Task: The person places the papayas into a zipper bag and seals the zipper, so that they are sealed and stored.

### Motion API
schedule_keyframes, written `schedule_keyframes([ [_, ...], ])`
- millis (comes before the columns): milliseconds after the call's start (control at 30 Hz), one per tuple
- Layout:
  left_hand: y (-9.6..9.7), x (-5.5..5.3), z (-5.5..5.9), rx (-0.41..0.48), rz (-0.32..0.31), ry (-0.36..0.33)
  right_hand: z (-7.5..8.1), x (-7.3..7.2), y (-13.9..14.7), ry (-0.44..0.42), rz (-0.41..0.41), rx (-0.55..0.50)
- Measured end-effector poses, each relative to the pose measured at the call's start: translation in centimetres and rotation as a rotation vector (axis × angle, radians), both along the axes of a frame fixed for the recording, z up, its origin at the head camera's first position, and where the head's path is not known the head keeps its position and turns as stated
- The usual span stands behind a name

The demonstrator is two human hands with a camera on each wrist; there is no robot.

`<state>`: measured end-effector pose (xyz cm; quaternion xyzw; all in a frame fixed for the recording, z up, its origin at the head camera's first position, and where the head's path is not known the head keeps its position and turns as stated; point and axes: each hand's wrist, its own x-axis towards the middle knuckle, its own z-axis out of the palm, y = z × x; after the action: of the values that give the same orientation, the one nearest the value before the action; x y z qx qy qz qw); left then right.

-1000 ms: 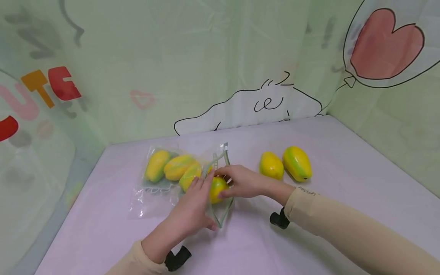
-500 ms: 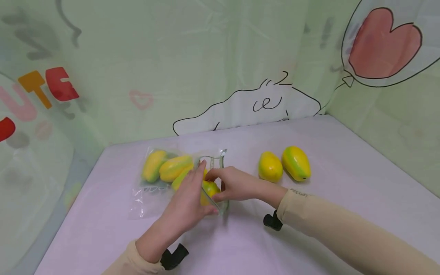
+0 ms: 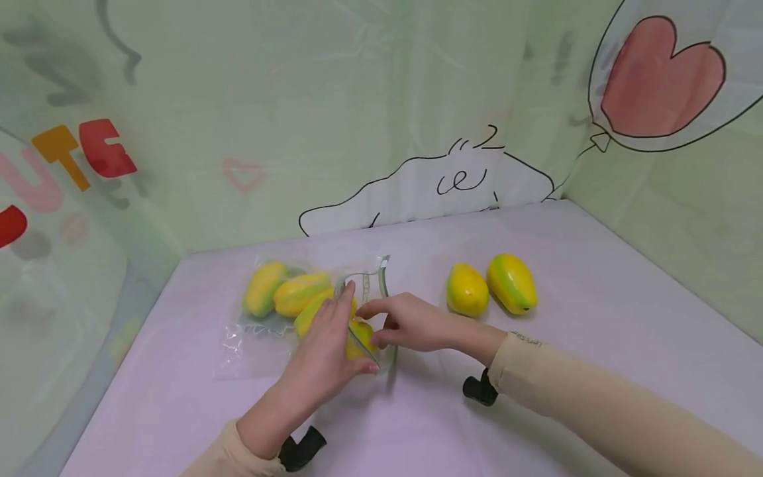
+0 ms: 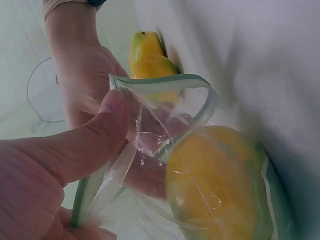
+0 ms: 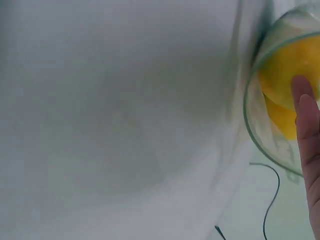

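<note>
A clear zip bag (image 3: pixel 238 354) with a green-edged mouth lies on the table, holding several yellow-green papayas (image 3: pixel 302 294). At its mouth, my left hand (image 3: pixel 318 348) holds the bag's edge; in the left wrist view its thumb (image 4: pixel 95 142) lies at the green zip strip. My right hand (image 3: pixel 411 322) reaches into the mouth from the right, fingers and thumb around the near end of a papaya (image 3: pixel 360 336). The right wrist view shows one fingertip (image 5: pixel 301 87) on that papaya's yellow skin. Bag and left hand hide part of the fruit.
Two loose papayas, one rounder (image 3: pixel 467 289) and one longer (image 3: pixel 511 283), lie on the pale table (image 3: pixel 596 298) to the right of the bag. Printed curtains (image 3: pixel 357 99) stand behind the table and at both sides. Black wrist mounts (image 3: pixel 480 389) hang under the sleeves.
My right hand has pushed the papaya leftward, deeper into the bag. The bag's mouth and my left hand have shifted slightly left. The two loose papayas stay where they were.
</note>
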<state>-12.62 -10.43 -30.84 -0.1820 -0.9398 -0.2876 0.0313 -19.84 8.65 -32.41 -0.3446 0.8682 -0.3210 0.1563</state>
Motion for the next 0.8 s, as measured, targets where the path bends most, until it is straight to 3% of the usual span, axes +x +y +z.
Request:
schedule_keyframes([
  [200,0.3,-0.6,-0.6,-0.006,0.01,0.025,2.2,-0.6,3.6,0.082,-0.112,-0.023],
  [367,1.3,-1.6,-0.7,0.029,0.026,0.05,4.1,-1.6,8.6,0.214,-0.275,-0.019],
  [467,1.9,-1.9,-0.7,0.041,0.035,0.041,4.9,-2.2,11.6,0.25,-0.382,0.012],
  [633,2.1,-1.4,-0.8,0.007,0.024,0.004,5.0,-3.3,15.8,0.222,-0.517,0.092],
  [800,1.7,-0.7,-1.5,-0.008,-0.001,-0.008,4.2,-4.4,18.4,0.164,-0.549,0.202],
])
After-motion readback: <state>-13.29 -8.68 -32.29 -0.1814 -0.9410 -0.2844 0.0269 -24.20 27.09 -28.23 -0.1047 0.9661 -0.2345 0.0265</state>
